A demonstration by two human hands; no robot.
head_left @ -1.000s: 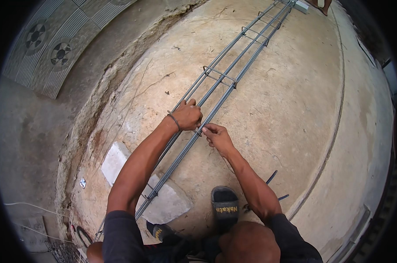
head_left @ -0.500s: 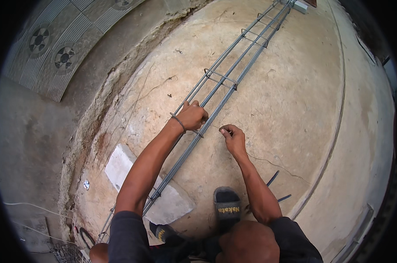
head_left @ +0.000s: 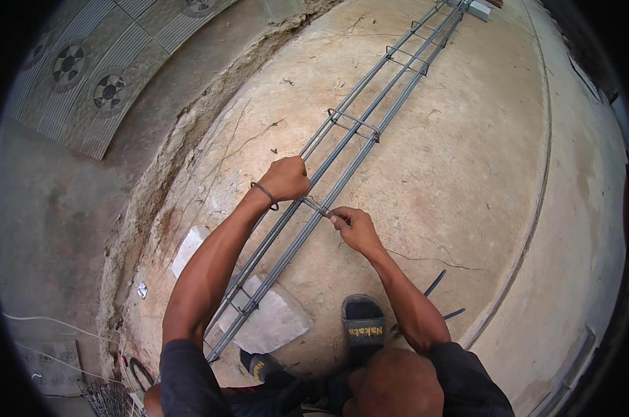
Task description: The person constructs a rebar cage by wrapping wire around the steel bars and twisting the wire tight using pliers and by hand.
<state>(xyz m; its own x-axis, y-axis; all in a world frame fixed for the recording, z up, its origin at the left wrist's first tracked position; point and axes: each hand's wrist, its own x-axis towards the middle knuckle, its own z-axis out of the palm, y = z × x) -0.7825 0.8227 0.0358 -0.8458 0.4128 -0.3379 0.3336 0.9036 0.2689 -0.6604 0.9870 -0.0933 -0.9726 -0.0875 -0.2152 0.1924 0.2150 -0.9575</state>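
A long reinforcing-bar cage [head_left: 342, 142] runs from the lower left up to the far top, with rectangular stirrups [head_left: 354, 124] across its bars. My left hand [head_left: 287, 179] is a closed fist over the cage's left side; what its curled fingers hold is hidden. On the right, my right hand [head_left: 356, 228] pinches at the corner where a stirrup [head_left: 312, 205] meets the right-hand bar. Its fingertips appear closed on a thin tie wire, barely visible there. A dark ring of bent wire or band [head_left: 266, 195] circles my left wrist.
A pale block [head_left: 267, 316] lies under the cage's near end, with another pale piece [head_left: 189, 249] to its left. My sandalled foot [head_left: 363, 323] stands right of it. Two short dark rods [head_left: 435, 283] are beyond my right forearm. A rough ledge [head_left: 165, 153] borders the left.
My left hand has shifted slightly left and closed into a fist. My right hand has moved left and down, from beside the cage to the stirrup corner. The view has shifted slightly.
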